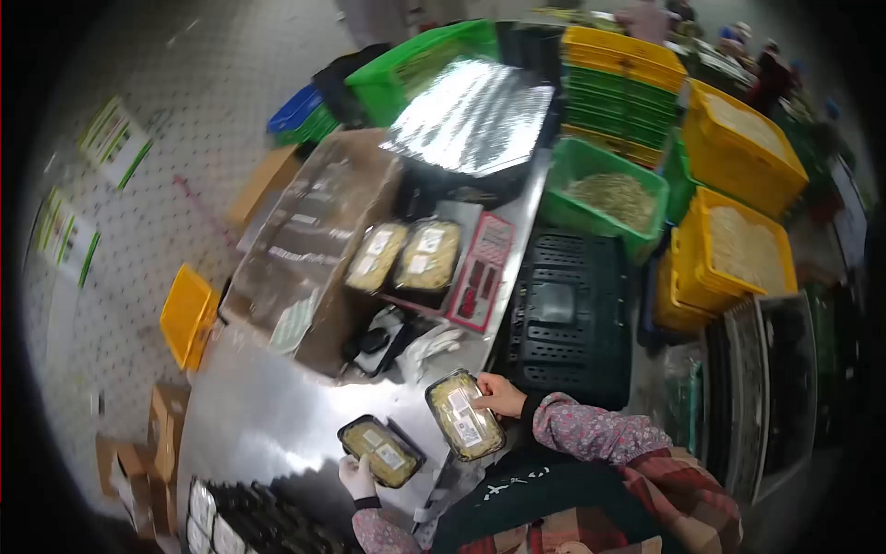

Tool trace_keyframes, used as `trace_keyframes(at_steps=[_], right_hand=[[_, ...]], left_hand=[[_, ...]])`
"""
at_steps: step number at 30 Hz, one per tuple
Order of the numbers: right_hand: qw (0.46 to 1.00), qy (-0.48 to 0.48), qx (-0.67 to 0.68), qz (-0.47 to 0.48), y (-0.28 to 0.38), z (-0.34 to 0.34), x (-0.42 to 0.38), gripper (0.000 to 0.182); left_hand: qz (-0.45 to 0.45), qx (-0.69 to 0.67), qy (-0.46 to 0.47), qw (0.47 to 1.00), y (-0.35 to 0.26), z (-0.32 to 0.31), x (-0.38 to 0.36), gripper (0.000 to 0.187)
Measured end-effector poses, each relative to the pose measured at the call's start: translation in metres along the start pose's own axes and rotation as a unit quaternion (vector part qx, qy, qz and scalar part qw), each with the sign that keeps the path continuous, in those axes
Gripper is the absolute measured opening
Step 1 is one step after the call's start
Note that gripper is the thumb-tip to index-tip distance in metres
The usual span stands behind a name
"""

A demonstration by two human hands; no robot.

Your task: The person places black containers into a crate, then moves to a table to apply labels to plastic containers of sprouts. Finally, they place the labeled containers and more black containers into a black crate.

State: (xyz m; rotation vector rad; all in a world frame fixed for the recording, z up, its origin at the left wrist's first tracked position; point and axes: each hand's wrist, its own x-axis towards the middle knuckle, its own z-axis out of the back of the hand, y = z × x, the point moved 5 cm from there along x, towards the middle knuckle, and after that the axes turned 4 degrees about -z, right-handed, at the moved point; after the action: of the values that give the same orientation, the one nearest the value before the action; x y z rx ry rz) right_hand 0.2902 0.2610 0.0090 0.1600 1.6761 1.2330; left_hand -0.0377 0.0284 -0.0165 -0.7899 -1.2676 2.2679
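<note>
My right hand (500, 395), without a glove, grips the edge of a black food tray (466, 420) packed with a pale, shredded-looking food. White labels lie on its shiny top. My left hand (358, 475), in a white glove, holds the near edge of a similar labelled food pack (380, 451), low over the metal table. Farther off, two more packs of the same kind, a left one (377, 258) and a right one (427, 258), sit beside a red-and-white weighing scale (484, 268). The left fingertips are partly hidden by blur.
A large cardboard box (305, 231) stands on the metal table (268, 397). White gloves (429, 349) lie by a black-and-white device (377, 340). Black trays (268, 517) are piled at lower left. To the right are a dark crate (568, 314), a green bin (609, 189) and yellow crates (743, 249).
</note>
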Motion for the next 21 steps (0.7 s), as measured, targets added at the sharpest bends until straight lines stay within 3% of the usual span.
trace_keyframes(at_steps=[1,2,3,4,5,6,8,9,10,11,12,14,15,16,19,21], right_hand=[[0.999,-0.041,0.015,0.030,0.011,0.016,-0.003,0.037],[0.994,-0.093,0.028,0.057,0.022,0.034,-0.012,0.038],[0.968,-0.130,0.089,0.197,0.066,0.089,0.006,0.037],[0.948,-0.158,0.159,0.225,0.075,0.069,0.010,0.037],[0.936,-0.206,0.197,0.205,0.056,0.080,-0.030,0.036],[0.912,-0.312,0.155,0.216,0.048,0.153,-0.098,0.035],[0.858,-0.462,0.114,0.192,0.049,0.210,-0.237,0.032],[0.815,-0.539,0.094,0.190,0.055,0.218,-0.290,0.033],[0.761,-0.593,0.070,0.255,0.008,0.227,-0.299,0.033],[0.739,-0.611,0.143,0.246,-0.006,0.231,-0.342,0.032],[0.705,-0.662,0.147,0.208,-0.005,0.231,-0.395,0.030],[0.645,-0.693,0.218,0.236,-0.059,0.237,-0.461,0.027],[0.588,-0.764,0.109,0.243,-0.076,0.240,-0.500,0.026],[0.556,-0.789,0.096,0.243,-0.087,0.242,-0.535,0.026],[0.535,-0.844,-0.010,0.016,-0.116,0.260,-0.613,0.022],[0.532,-0.840,-0.108,-0.010,-0.143,0.285,-0.631,0.017]], left_hand=[[-0.067,-0.011,0.027,0.997,-0.010,-0.015,0.030,0.019],[-0.069,-0.019,0.066,0.995,-0.030,-0.030,0.059,0.020],[-0.178,0.000,0.065,0.982,-0.139,-0.060,0.111,0.023],[-0.256,0.060,0.086,0.961,-0.193,-0.031,0.139,0.024],[-0.290,0.093,0.139,0.942,-0.222,-0.046,0.123,0.026],[-0.248,-0.007,0.268,0.931,-0.241,-0.141,0.088,0.018],[-0.275,-0.070,0.403,0.870,-0.270,-0.259,0.020,0.022],[-0.313,-0.081,0.447,0.834,-0.309,-0.296,-0.009,0.028],[-0.380,-0.109,0.467,0.791,-0.347,-0.304,-0.031,0.029],[-0.371,-0.028,0.537,0.757,-0.370,-0.330,-0.060,0.029],[-0.410,-0.046,0.564,0.716,-0.409,-0.349,-0.111,0.029],[-0.459,-0.088,0.617,0.633,-0.432,-0.405,-0.203,0.029],[-0.472,-0.115,0.640,0.595,-0.442,-0.426,-0.242,0.030],[-0.517,-0.124,0.645,0.548,-0.455,-0.442,-0.288,0.029],[-0.646,-0.154,0.612,0.430,-0.478,-0.490,-0.420,0.025],[-0.728,-0.262,0.529,0.348,-0.472,-0.532,-0.494,0.018]])
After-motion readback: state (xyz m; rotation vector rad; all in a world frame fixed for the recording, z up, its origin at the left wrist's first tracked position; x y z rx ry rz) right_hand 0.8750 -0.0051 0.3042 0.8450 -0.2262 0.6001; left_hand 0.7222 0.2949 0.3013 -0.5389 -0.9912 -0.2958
